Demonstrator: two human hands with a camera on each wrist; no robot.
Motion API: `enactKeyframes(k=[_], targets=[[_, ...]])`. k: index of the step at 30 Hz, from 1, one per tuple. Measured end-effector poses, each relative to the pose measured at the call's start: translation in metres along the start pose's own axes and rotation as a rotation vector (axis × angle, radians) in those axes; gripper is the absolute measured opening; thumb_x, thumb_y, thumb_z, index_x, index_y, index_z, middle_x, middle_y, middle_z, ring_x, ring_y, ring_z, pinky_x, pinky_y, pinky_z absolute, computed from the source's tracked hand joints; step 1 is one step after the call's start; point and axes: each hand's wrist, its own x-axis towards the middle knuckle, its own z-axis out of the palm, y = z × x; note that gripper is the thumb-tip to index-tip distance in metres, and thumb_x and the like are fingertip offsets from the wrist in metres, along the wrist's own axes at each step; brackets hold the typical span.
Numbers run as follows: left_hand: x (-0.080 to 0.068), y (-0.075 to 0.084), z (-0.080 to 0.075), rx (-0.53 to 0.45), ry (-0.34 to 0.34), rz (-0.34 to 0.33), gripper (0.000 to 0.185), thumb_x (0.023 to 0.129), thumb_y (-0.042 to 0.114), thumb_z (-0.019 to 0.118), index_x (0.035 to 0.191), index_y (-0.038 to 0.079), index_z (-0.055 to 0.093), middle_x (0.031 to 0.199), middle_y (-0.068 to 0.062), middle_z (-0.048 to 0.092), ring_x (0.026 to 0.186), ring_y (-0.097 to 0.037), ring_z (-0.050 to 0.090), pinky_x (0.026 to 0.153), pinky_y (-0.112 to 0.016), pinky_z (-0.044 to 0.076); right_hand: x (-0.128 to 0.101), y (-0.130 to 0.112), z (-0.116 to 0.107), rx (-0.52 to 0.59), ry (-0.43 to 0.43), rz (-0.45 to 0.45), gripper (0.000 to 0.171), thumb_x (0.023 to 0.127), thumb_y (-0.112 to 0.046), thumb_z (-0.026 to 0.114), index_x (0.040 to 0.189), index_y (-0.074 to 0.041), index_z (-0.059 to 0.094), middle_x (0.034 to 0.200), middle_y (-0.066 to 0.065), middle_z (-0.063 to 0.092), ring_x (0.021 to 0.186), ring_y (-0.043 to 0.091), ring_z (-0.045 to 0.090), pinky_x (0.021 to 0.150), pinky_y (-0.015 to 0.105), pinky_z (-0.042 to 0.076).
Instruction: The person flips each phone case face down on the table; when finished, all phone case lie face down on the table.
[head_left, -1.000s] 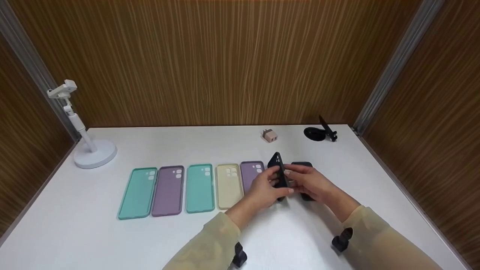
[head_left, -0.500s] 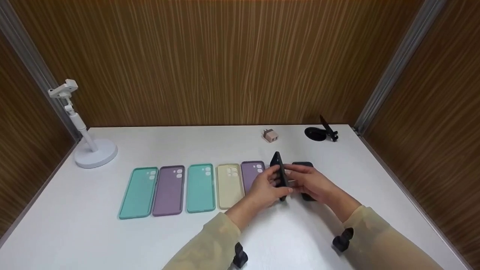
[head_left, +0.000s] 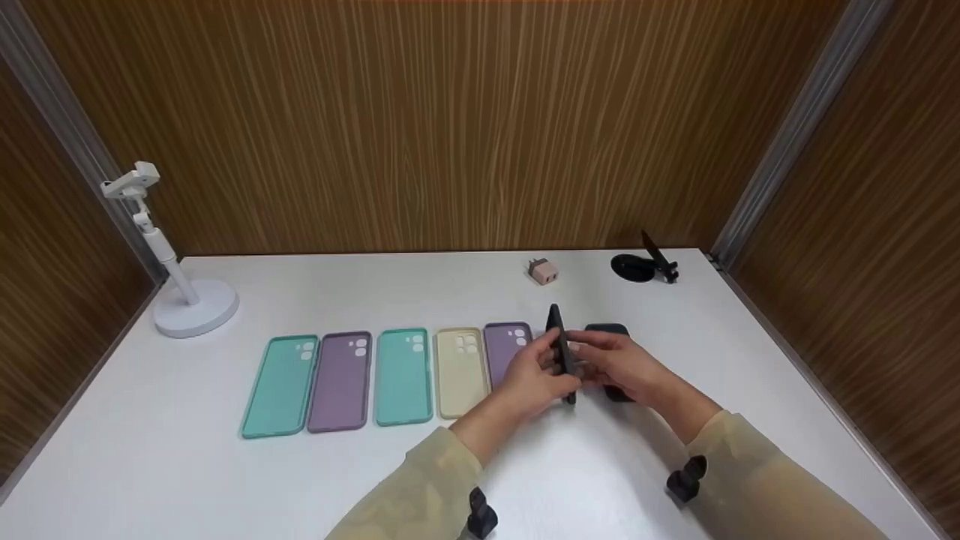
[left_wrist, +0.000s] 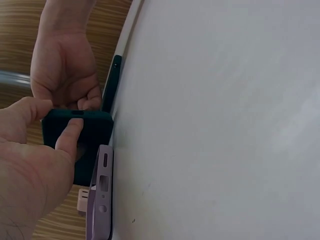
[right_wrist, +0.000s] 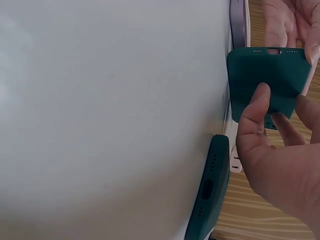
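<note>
A dark green phone case (head_left: 553, 316) stands nearly edge-on between my hands, above the table. My left hand (head_left: 529, 379) grips its long edge from the left. In the left wrist view, one left finger reaches across the case's inner side (left_wrist: 102, 130) and the thumb lies at a bottom corner. My right hand (head_left: 626, 367) is against it from the right; in the right wrist view, bent fingertips touch the outer face (right_wrist: 250, 65) and its edge. Another dark green case (right_wrist: 216, 165) lies on the table, partly hidden behind my right hand in the head view.
Left of my hands runs a row of cases: teal (head_left: 279, 386), purple (head_left: 339, 386), teal (head_left: 403, 382), cream (head_left: 459, 379) and purple (head_left: 506, 352). Behind are a pink charger plug (head_left: 543, 271) and a black stand (head_left: 634, 268). A white phone holder (head_left: 196, 307) stands far left.
The phone case has turned from showing its side with the camera holes to nearly edge-on. Both hands have stayed almost in place.
</note>
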Motion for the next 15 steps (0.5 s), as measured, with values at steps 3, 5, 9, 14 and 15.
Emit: enactKeyframes(k=[3, 5, 9, 14, 15], targets=[[-0.001, 0.001, 0.000, -0.016, 0.018, -0.015, 0.090, 0.088, -0.005, 0.076, 0.166, 0.006, 0.032, 0.154, -0.022, 0.053, 0.138, -0.031, 0.057, 0.102, -0.035, 0.055, 0.002, 0.001, 0.001, -0.032, 0.006, -0.006, 0.049, 0.111, -0.022, 0.058, 0.155, -0.002, 0.052, 0.136, 0.016, 0.067, 0.102, 0.021, 0.069, 0.086, 0.034, 0.057], [-0.002, 0.001, 0.000, -0.029, 0.027, -0.017, 0.089, 0.089, -0.005, 0.076, 0.166, 0.006, 0.033, 0.152, -0.022, 0.056, 0.134, -0.032, 0.060, 0.099, -0.036, 0.057, 0.004, 0.001, 0.002, -0.043, 0.008, -0.008, 0.048, 0.110, -0.022, 0.059, 0.153, -0.001, 0.054, 0.132, 0.015, 0.069, 0.101, 0.020, 0.069, 0.084, 0.034, 0.056], [-0.004, 0.001, -0.001, -0.061, 0.032, -0.024, 0.084, 0.092, -0.007, 0.074, 0.165, 0.005, 0.034, 0.149, -0.022, 0.058, 0.128, -0.032, 0.064, 0.094, -0.037, 0.059, 0.007, 0.002, 0.003, -0.063, 0.009, -0.006, 0.048, 0.110, -0.022, 0.060, 0.151, 0.001, 0.055, 0.124, 0.013, 0.073, 0.096, 0.017, 0.069, 0.080, 0.031, 0.055], [-0.004, 0.001, -0.003, -0.085, 0.039, -0.017, 0.082, 0.092, -0.010, 0.070, 0.164, 0.003, 0.034, 0.151, -0.023, 0.056, 0.127, -0.032, 0.065, 0.094, -0.037, 0.059, 0.011, 0.004, 0.006, -0.067, 0.006, -0.004, 0.050, 0.108, -0.023, 0.062, 0.150, 0.003, 0.055, 0.114, 0.011, 0.076, 0.094, 0.017, 0.071, 0.077, 0.030, 0.056], [-0.005, 0.001, -0.003, -0.095, 0.042, -0.013, 0.082, 0.091, -0.011, 0.069, 0.164, 0.002, 0.033, 0.152, -0.023, 0.056, 0.127, -0.032, 0.065, 0.095, -0.038, 0.059, 0.012, 0.004, 0.007, -0.069, 0.004, -0.005, 0.052, 0.108, -0.025, 0.063, 0.150, 0.003, 0.055, 0.114, 0.011, 0.076, 0.095, 0.017, 0.072, 0.077, 0.029, 0.056]])
